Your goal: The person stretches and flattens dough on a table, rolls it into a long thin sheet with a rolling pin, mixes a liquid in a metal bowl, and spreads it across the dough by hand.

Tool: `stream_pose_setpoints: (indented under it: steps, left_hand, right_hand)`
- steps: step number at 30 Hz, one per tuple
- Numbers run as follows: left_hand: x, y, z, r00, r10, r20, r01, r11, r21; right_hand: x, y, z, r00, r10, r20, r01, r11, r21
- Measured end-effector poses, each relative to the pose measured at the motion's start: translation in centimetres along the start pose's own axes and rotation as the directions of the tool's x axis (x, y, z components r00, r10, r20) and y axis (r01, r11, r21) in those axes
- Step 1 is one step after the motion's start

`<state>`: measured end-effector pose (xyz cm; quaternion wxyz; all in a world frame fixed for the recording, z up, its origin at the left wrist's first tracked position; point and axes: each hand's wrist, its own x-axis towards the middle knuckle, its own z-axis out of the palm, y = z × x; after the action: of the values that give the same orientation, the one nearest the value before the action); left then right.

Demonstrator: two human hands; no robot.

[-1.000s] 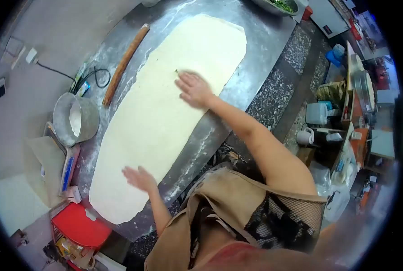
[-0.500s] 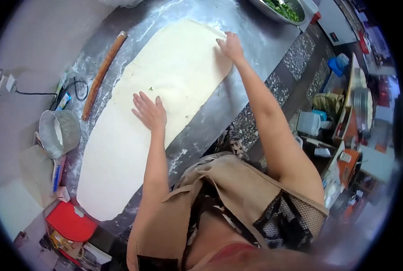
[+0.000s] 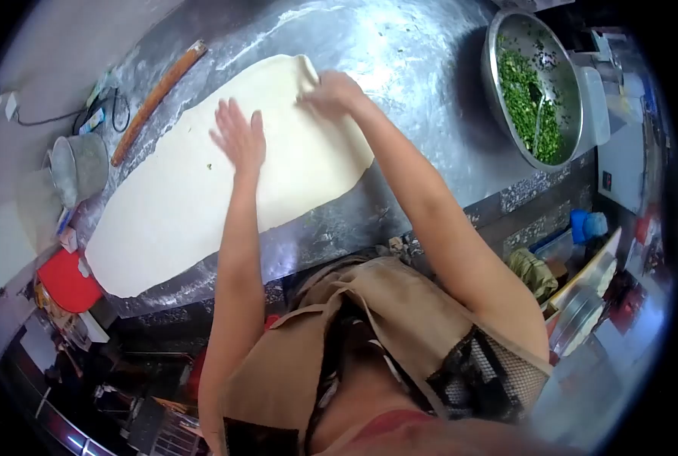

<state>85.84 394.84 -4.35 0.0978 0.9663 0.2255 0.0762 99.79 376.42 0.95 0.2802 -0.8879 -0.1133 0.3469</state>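
Note:
A long, thin sheet of pale dough (image 3: 172, 197) lies flat on the metal table (image 3: 430, 91). My left hand (image 3: 240, 140) rests on the upper part of the sheet with its fingers spread, holding nothing. My right hand (image 3: 331, 95) is at the far right end of the dough, beside a small raised fold in its edge. The right fingers are smeared by motion, so their grip is unclear. A tiny green bit (image 3: 209, 166) sits on the dough to the left of my left hand.
A wooden rolling pin (image 3: 156, 102) lies behind the dough. At the back right stands a steel bowl (image 3: 493, 83) of chopped greens (image 3: 525, 102) with a spoon. A metal pot (image 3: 90, 163) and a red stool-like object (image 3: 69, 281) are at the left.
The view has swung right, bringing the whole bowl in. My left hand has moved up the dough from its lower part. My right hand has gone to the far end, where the edge is now raised.

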Motion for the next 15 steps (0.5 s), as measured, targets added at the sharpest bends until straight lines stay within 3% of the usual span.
stream_pose_setpoints:
  steps: [1,2,3,4,5,6,7,8,10,11,13,14,15]
  left_hand:
    - [1.2,0.4,0.0,1.0,0.028,0.005,-0.028,1.0,-0.003]
    - [3.5,1.3,0.4,0.988,0.153,0.025,-0.151,0.988,-0.04]
    - [6.4,3.3,1.1,0.953,0.3,0.03,-0.296,0.95,-0.1]
    - [8.0,5.0,1.2,0.91,0.404,0.09,-0.385,0.907,-0.17]
    - [8.4,5.8,1.2,0.843,0.519,0.14,-0.477,0.842,-0.251]
    - [9.0,6.7,2.3,0.791,0.608,0.067,-0.574,0.776,-0.263]
    - [8.9,8.7,1.0,0.76,0.643,0.096,-0.595,0.748,-0.295]
    - [8.9,9.4,0.9,0.715,0.698,0.044,-0.631,0.67,-0.39]
    - [8.7,9.1,2.4,0.719,0.695,-0.007,-0.65,0.669,-0.36]
    - [9.0,8.7,2.7,0.736,0.676,0.049,-0.626,0.706,-0.331]
    - [8.8,8.2,3.7,0.722,0.671,-0.172,-0.688,0.666,-0.29]
    - [8.6,8.7,3.6,0.7,0.688,-0.191,-0.71,0.642,-0.291]
    - [7.9,8.9,3.3,0.757,0.646,-0.102,-0.634,0.688,-0.353]
  right_hand:
    - [-2.4,0.0,-0.6,0.998,-0.02,0.062,0.028,0.992,-0.125]
    - [-3.5,2.5,1.5,0.988,-0.129,-0.079,0.107,0.967,-0.232]
    - [-4.1,5.3,3.9,0.956,-0.162,-0.244,0.128,0.98,-0.151]
    - [-5.9,5.4,2.5,0.999,0.01,-0.038,-0.014,0.994,-0.105]
    - [-7.0,7.1,3.2,0.998,0.041,0.042,-0.036,0.993,-0.11]
    - [-7.3,9.1,5.4,0.991,0.095,-0.09,-0.089,0.993,0.072]
    - [-7.8,10.0,5.0,0.993,0.12,0.005,-0.118,0.965,0.233]
    - [-8.4,10.0,4.9,0.992,0.111,-0.058,-0.096,0.97,0.222]
    - [-9.0,10.6,6.0,0.997,0.065,-0.043,-0.05,0.959,0.28]
    - [-8.9,11.5,7.6,0.961,-0.107,-0.254,0.169,0.957,0.234]
    - [-10.6,11.0,6.8,0.959,-0.065,-0.277,0.146,0.948,0.284]
    - [-11.3,11.0,7.1,0.95,-0.056,-0.308,0.147,0.948,0.282]
    - [-11.8,11.1,7.9,0.913,-0.009,-0.407,0.189,0.894,0.405]
